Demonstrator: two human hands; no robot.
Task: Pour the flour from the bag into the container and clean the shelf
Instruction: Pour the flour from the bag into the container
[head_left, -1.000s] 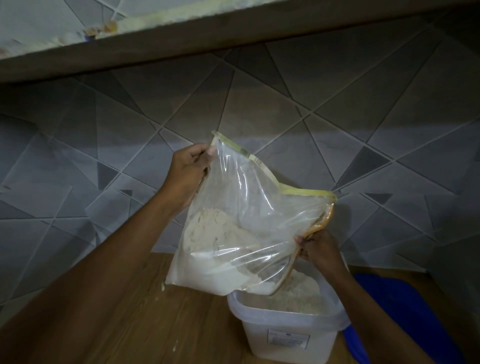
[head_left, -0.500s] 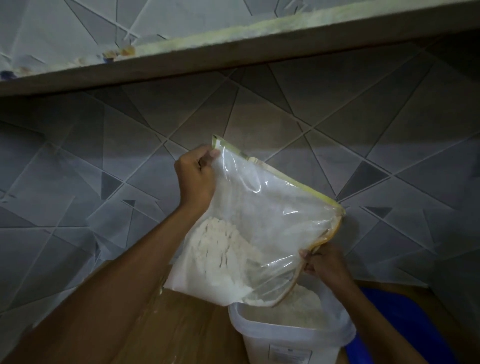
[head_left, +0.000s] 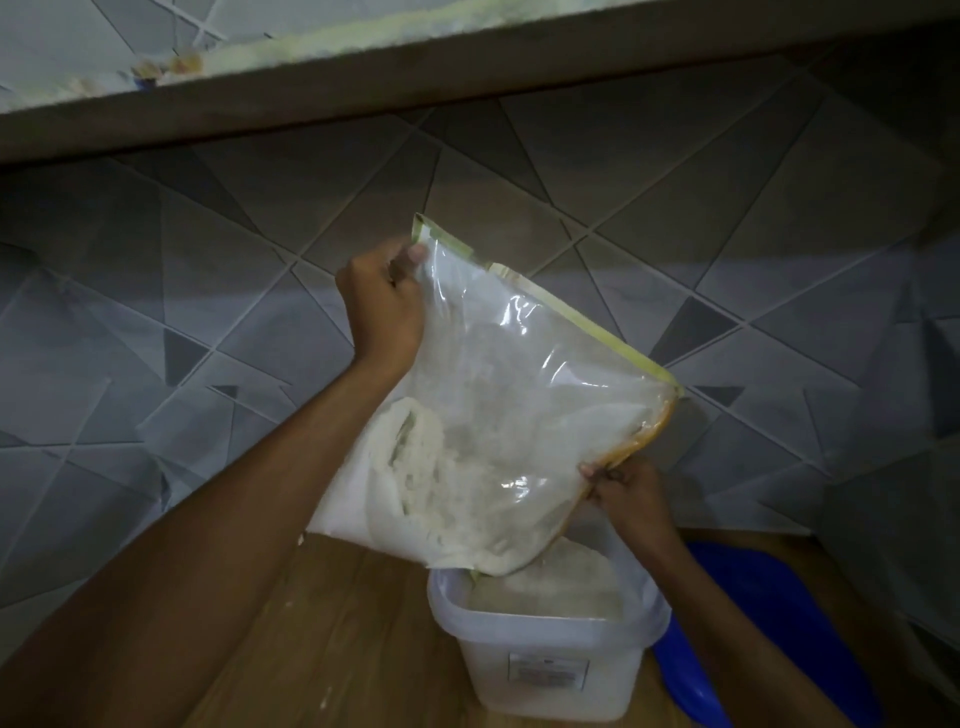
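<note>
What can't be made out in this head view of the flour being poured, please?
Head view only.
- Label on the container: too small and blurred to read.
- Flour leaving the bag: hidden behind the bag's lower corner.
- Blue thing beside the container: partly covered by the right forearm, cut by the bottom edge.
- Upper shelf edge: smeared by blur.

Bag (head_left: 519, 374): clear plastic with a yellow-green top strip and an orange right edge, tilted, its lowest corner at the container's open top.
Flour (head_left: 431, 467): white, lumped in the bag's lower left, and also heaped in the container.
Container (head_left: 550, 670): translucent rectangular tub, lidless, label on the front, upright on the shelf.
Shelf (head_left: 353, 623): wood, flecked white.
</note>
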